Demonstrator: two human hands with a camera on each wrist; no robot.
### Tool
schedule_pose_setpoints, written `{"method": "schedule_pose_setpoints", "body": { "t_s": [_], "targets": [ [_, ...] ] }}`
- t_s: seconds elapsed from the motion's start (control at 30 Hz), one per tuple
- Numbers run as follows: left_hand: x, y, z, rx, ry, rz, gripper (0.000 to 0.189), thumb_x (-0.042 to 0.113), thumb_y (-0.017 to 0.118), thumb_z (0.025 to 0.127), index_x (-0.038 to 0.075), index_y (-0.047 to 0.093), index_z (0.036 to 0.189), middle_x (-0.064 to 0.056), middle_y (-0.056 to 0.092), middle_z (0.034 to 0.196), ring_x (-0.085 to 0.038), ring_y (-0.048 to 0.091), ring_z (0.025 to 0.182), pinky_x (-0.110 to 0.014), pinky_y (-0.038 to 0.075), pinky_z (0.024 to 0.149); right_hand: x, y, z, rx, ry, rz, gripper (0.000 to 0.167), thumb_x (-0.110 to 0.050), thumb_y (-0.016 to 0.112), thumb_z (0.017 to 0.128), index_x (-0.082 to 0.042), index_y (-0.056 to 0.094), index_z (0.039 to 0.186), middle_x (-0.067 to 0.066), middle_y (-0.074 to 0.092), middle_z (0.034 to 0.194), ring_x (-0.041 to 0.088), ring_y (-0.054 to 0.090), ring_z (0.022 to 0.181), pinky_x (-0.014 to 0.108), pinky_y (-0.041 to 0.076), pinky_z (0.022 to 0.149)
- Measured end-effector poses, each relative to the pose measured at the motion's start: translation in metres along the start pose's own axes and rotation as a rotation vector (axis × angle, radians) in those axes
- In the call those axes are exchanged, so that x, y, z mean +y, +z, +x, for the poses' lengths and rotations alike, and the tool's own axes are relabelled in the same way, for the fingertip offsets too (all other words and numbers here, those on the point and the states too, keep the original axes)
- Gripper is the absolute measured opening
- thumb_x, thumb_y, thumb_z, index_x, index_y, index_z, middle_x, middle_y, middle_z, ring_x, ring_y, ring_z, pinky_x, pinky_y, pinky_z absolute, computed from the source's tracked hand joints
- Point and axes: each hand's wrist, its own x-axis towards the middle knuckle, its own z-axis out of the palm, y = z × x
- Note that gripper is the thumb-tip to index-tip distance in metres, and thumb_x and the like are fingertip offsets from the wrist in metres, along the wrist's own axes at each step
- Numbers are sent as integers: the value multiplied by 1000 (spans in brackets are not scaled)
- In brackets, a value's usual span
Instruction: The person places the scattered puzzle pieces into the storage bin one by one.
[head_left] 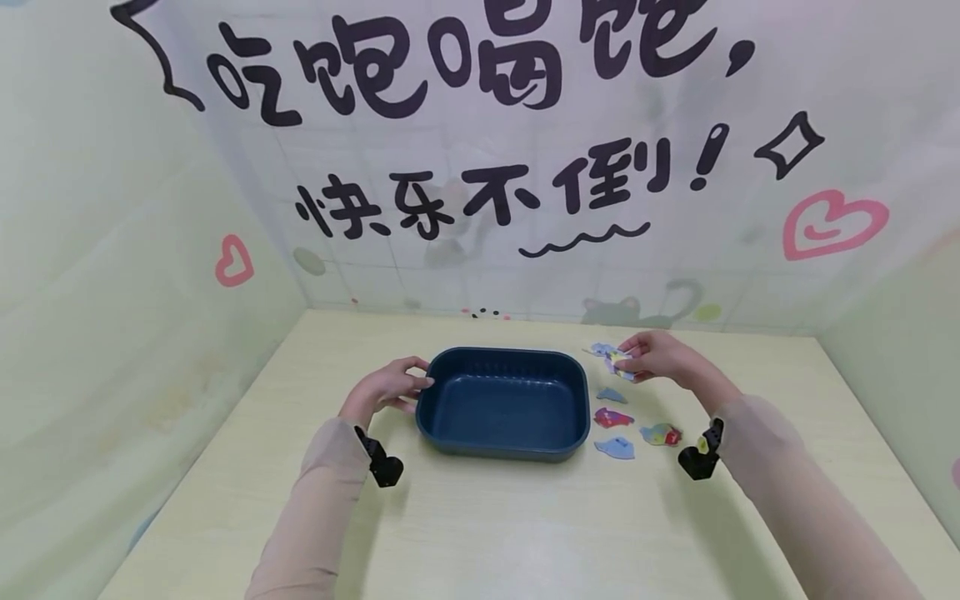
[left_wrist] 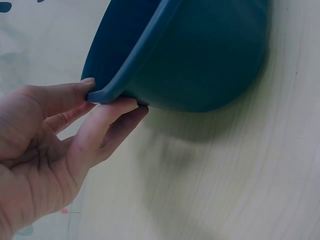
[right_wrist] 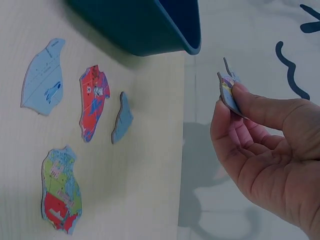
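My left hand (head_left: 395, 383) holds the left end of a dark blue plastic tub (head_left: 498, 454). In the left wrist view its thumb lies on the rim (left_wrist: 131, 62) and the other fingers sit beneath it. Beyond the tub's back right corner, my right hand (head_left: 660, 357) pinches a printed puzzle piece (right_wrist: 228, 98) between thumb and fingers. Another pale blue piece (head_left: 602, 349) shows just behind the pinched one. Right of the tub lie a small blue piece (head_left: 611, 395), a red piece (head_left: 613, 417), a larger blue piece (head_left: 617, 448) and a green-and-red piece (head_left: 656, 433).
The tub stands on a pale wooden table (head_left: 480, 525). A printed cloth backdrop (head_left: 450, 275) with black lettering rises behind the table's back edge, and cloth panels hang at both sides. Each wrist carries a small black camera (head_left: 386, 468).
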Motion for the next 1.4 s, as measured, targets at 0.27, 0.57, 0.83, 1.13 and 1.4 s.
{"method": "schedule_pose_setpoints", "body": {
  "t_s": [0.27, 0.57, 0.83, 1.13, 1.4],
  "targets": [
    [1, 0, 0, -3, -8, -5, 38, 18, 50, 94, 9, 40, 129, -19, 53, 124, -30, 55, 113, -26, 54, 60, -18, 21, 16, -33, -29, -16, 40, -14, 62, 87, 9, 46, 116, 5, 53, 85, 9, 56, 69, 26, 54, 72],
    [0, 3, 0, 1, -5, -8, 35, 18, 51, 94, 9, 42, 127, -18, 55, 121, -27, 58, 109, -25, 54, 59, -34, 46, 37, -66, -31, -36, 35, -8, 62, 86, 8, 51, 114, 5, 54, 81, 7, 55, 63, 23, 54, 65],
    [0, 1, -1, -3, 15, -6, 35, 17, 50, 94, 7, 41, 127, -18, 56, 118, -21, 60, 100, -23, 52, 56, -51, 69, 52, -48, -5, -66, 32, -7, 64, 84, 5, 55, 112, 5, 52, 83, 8, 53, 59, 22, 53, 61],
    [2, -2, -4, 13, 4, -4, 32, 17, 50, 94, 8, 43, 124, -16, 57, 115, -20, 61, 97, -23, 51, 54, -67, 101, 70, -46, 21, -74, 24, -5, 65, 83, 0, 62, 106, 7, 61, 80, 14, 54, 63, 32, 55, 69],
    [-1, 1, -2, 24, 11, -15, 31, 17, 51, 94, 9, 44, 122, -16, 57, 116, -20, 61, 97, -23, 51, 52, -60, 124, 103, -58, 20, -77, 19, -3, 67, 80, -3, 68, 99, 14, 64, 94, 18, 60, 72, 32, 55, 66]
  ]
}}
